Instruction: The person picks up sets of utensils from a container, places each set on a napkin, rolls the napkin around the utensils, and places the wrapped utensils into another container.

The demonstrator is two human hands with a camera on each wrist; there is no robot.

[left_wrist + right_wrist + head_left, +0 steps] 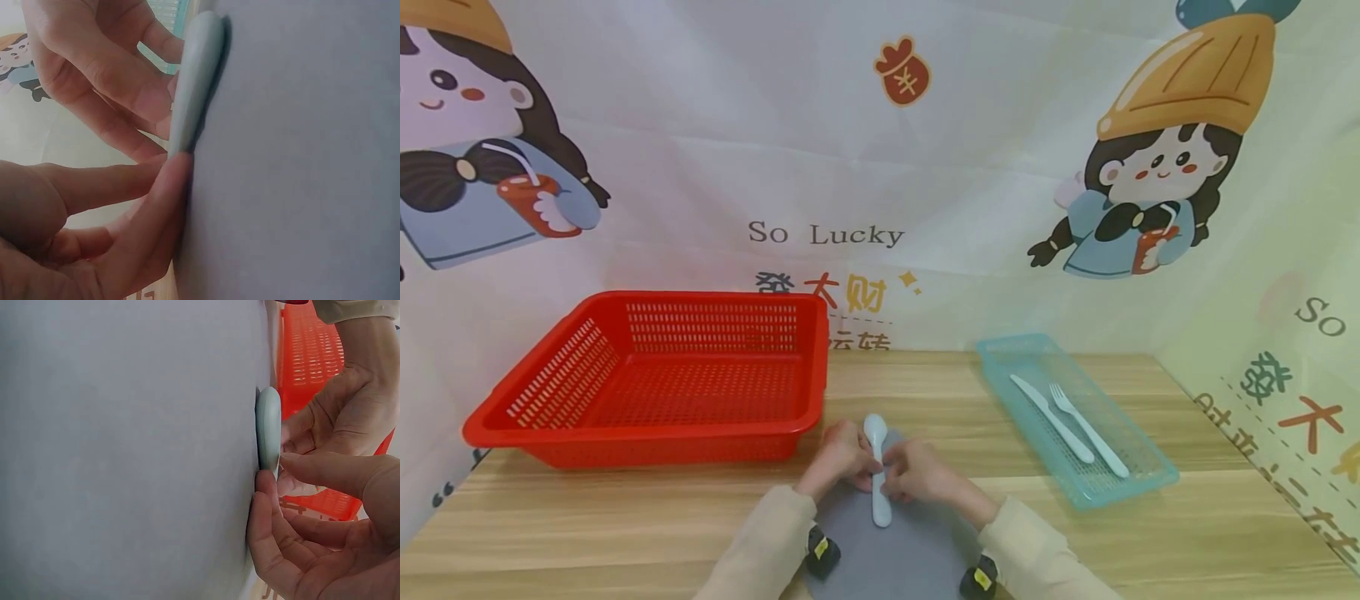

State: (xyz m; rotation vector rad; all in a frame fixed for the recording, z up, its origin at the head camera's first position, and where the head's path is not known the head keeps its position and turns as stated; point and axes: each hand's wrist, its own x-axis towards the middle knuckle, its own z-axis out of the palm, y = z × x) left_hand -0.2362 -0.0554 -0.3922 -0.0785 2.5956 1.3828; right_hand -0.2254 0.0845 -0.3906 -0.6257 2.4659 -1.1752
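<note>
"Grey fabric or board, is that the mat (917, 546) on the worktop (625, 525)? And what is seen over it?"

"A pale spoon (879, 492). Its handle is pointed towards the person, and its bowl is turned away, at the mat's far edge."

"How is it held?"

"By both hands. It is pinched from one side by the left grip (844, 452) and from the other by the right grip (920, 472). Both are closed on it near its middle, close to each other."

"Is the mat touched by the spoon?"

"That cannot be told. It is shown close against the surface in both wrist views."

"What is placed on the left?"

"A red basket (655, 435), its walls pierced all round. Its near right corner is found near the left grip."

"And on the right?"

"A blue tray (1127, 493), set aslant, well apart from the right grip. In it a knife (1052, 419) and a fork (1092, 433) are laid side by side, the knife nearer the spoon. The fork's tines are pointed away from the person."

"What is hung behind?"

"A pale cloth (970, 183), printed with cartoon figures and the words 'So Lucky'. Pale sleeves (760, 546) are worn, with a small black device (823, 554) fixed at each wrist."
</note>
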